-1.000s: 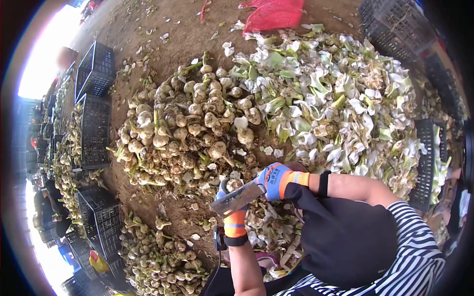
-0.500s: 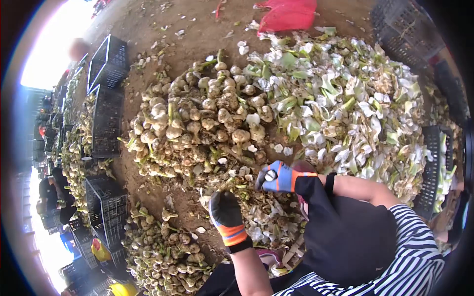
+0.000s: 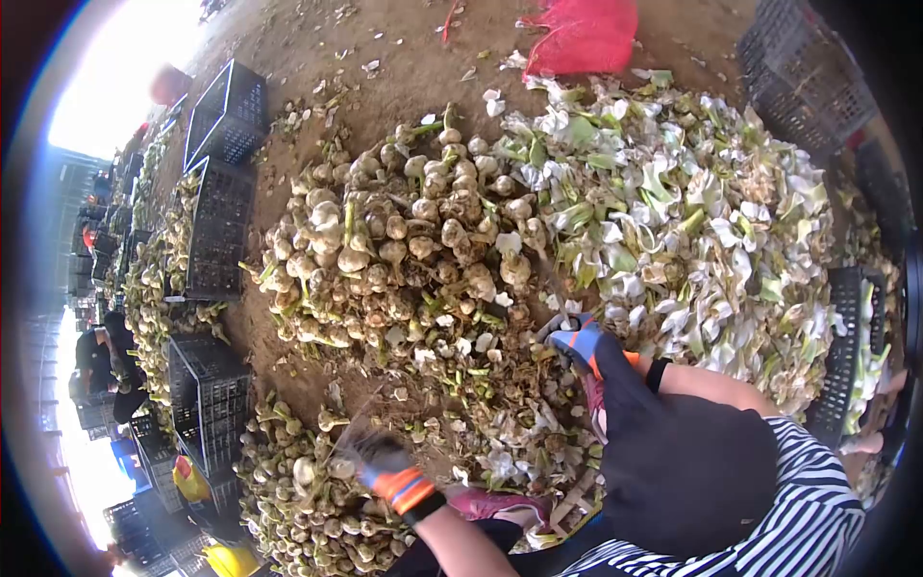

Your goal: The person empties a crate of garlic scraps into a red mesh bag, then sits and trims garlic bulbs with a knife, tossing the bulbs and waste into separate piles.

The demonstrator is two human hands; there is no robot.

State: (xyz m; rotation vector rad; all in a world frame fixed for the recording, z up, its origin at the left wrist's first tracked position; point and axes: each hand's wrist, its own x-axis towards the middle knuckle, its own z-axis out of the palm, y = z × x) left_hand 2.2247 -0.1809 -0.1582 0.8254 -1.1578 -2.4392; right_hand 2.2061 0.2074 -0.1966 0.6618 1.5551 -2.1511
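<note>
No text, label, brand, number or sign can be read here. Any print on the black crates, the red sack or the orange-and-blue gloves is too small or too blurred to make out.

The gloved left hand reaches far out, its arm straight and blurred; the gloved right hand curls close in, forearm bare.
</note>
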